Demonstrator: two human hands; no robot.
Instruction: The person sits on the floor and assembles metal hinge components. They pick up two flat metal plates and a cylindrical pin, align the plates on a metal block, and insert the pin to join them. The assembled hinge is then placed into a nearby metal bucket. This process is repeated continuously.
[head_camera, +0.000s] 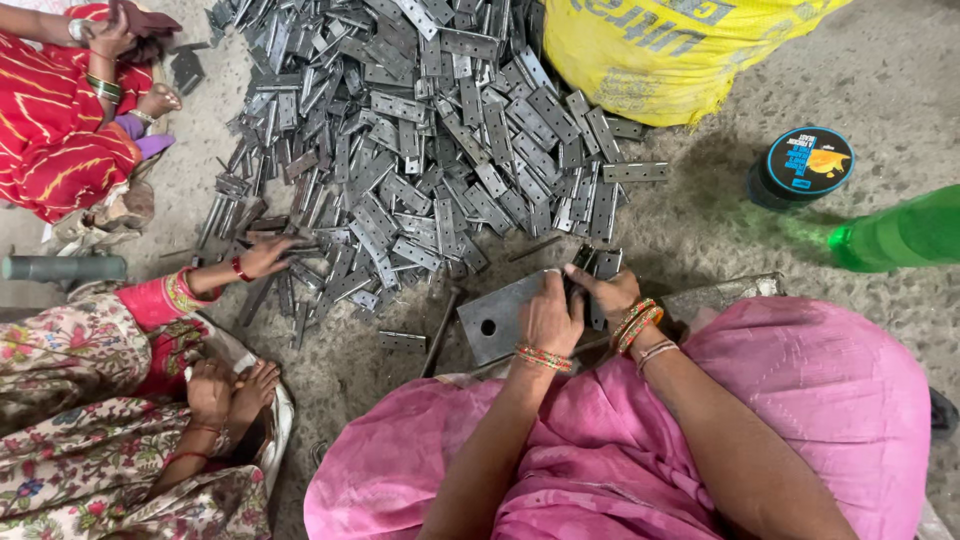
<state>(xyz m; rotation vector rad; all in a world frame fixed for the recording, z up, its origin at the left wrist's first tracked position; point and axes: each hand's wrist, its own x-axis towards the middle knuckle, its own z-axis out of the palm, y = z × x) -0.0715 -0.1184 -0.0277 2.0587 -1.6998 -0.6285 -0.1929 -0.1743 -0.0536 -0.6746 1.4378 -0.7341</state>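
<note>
Grey steel throughout: a large heap of flat hinges (420, 140) covers the concrete floor (880, 70) ahead of the person in pink. Both own hands meet over a flat steel block (495, 322) with 1 round hole, which lies on the floor just in front of the knees. Left hand (550, 318) is curled nearly shut, fingers wrapped around a dark hinge (590, 268) at the block's far edge. Right hand (612, 292) is also closed, pinching the same hinge from the other side; the 2 hands touch each other. Exact finger placement on the hinge cannot be told, as the knuckles hide it. Bangles on both wrists. To the right, well apart from the hands: a round black tin (803, 166) with a blue lid, a green bottle (900, 232) lying on its side, and a yellow sack (670, 50) at the heap's far edge. At left, a co-worker's hand (262, 256) rests on the heap's near edge; another seated person in red (60, 120) is at the top left corner.
</note>
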